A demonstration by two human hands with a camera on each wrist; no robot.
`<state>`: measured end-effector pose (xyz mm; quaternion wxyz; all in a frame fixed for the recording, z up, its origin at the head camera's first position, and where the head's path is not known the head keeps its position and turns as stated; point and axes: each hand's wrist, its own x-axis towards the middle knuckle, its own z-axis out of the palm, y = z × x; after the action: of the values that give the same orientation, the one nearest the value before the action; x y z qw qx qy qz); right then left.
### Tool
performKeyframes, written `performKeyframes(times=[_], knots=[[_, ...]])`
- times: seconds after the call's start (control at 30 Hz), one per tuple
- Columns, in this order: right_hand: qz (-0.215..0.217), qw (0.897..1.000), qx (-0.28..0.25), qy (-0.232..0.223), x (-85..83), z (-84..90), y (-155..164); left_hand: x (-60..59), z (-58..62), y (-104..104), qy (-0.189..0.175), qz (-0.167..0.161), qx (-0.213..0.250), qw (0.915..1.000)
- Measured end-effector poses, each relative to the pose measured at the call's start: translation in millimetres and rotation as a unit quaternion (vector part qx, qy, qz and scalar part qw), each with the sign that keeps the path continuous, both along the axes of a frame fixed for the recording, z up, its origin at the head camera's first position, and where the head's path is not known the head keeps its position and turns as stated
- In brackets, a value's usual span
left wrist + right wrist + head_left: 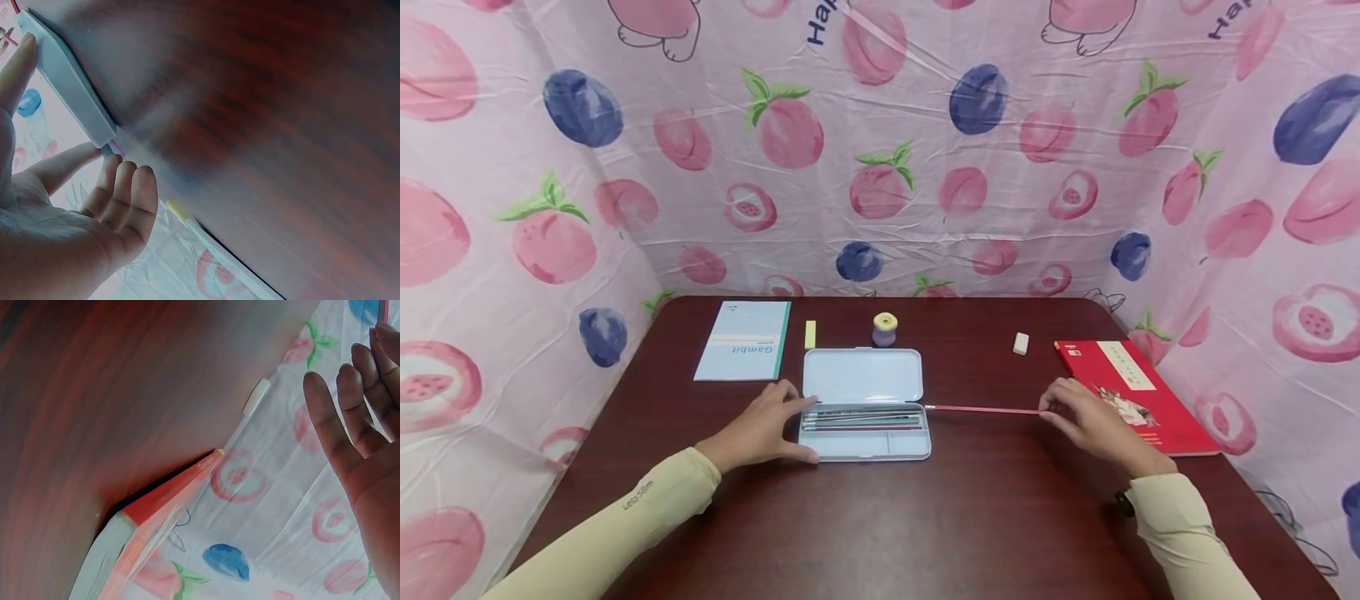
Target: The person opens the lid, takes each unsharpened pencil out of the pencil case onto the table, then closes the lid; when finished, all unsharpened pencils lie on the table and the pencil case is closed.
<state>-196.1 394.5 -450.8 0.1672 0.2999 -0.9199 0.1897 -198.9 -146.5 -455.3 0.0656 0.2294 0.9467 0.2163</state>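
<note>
The open pencil case (865, 406) lies in the middle of the dark surface (985, 517), its lid folded back. The left hand (760, 429) steadies its left end, thumb and fingers spread against the wall in a loose, released grip. Several pencils (861, 419) already lie in the long compartment.

The right hand (1093, 421) holds the far end of a red pencil (981, 409) that lies flat, its tip just touching the right edge of the case. The head view suggests a fingertip pinch, though the wrist view is too blurred to confirm it.

Judging from this, the work looks well along: most pencils are in, and this one is at the rim but not yet inside. A yellow eraser (809, 334), a sharpener (884, 329) and a white eraser (1020, 343) are out on the surface beyond the case. A pale notebook (745, 340) and a red book (1138, 396) lie at either side.
</note>
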Motion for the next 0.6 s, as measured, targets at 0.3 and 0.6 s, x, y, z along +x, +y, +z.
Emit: performKeyframes(times=[0.3, 0.6], knots=[[-0.006, 1.000, 0.001, -0.005, 0.9, -2.0, 7.5, 0.5, 0.3, 0.1, -0.002, 0.002, 0.001, 1.0000], [-0.029, 0.999, 0.028, -0.027, -2.4, 0.0, 5.2, -0.6, -1.4, 0.0, 0.000, 0.001, -0.004, 1.0000]])
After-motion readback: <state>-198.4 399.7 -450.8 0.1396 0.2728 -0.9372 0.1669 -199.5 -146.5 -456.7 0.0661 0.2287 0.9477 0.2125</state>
